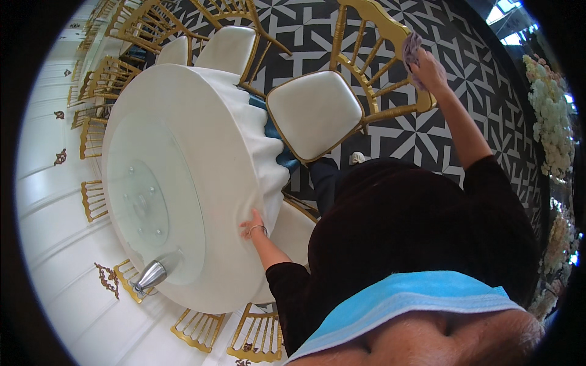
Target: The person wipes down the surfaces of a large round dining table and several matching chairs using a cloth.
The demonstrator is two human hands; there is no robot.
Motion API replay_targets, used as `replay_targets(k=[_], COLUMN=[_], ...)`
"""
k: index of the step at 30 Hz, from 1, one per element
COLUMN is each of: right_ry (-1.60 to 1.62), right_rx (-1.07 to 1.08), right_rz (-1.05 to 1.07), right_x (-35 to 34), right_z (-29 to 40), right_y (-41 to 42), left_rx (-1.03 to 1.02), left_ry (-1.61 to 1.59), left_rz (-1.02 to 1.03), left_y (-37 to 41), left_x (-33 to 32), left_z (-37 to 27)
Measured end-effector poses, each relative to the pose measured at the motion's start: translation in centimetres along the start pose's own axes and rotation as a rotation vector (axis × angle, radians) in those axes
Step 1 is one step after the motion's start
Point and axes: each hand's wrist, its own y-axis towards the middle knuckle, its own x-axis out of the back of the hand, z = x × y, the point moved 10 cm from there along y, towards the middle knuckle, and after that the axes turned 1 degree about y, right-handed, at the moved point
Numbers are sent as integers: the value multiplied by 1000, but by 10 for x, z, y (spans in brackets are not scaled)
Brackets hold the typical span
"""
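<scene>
My right hand holds a crumpled greyish-purple cloth against the top rail of a gold spindle-back chair. That chair's cream padded seat faces the round table. My left hand, with a bracelet at the wrist, rests on the edge of the white tablecloth, fingers apart and holding nothing. A round glass turntable lies on the table. On it, near its lower edge, stands a shiny metal jug or vase.
More gold chairs ring the table, one with a cream seat close by my left arm. Pale flower arrangements line the right side. The floor is patterned black and white; a panelled white wall is at left.
</scene>
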Motion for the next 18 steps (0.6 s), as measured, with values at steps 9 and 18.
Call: replay_targets(k=[9,18], right_ry=[-280,-513], right_rx=[137,710], right_rz=[-52,-311], right_x=[-39,-58], right_z=[44,182], right_y=[149,182], left_rx=[-8,10], left_ry=[-67,46], left_rz=[-12,1], left_y=[-2,7], left_x=[-7,-10], left_z=[-4,8])
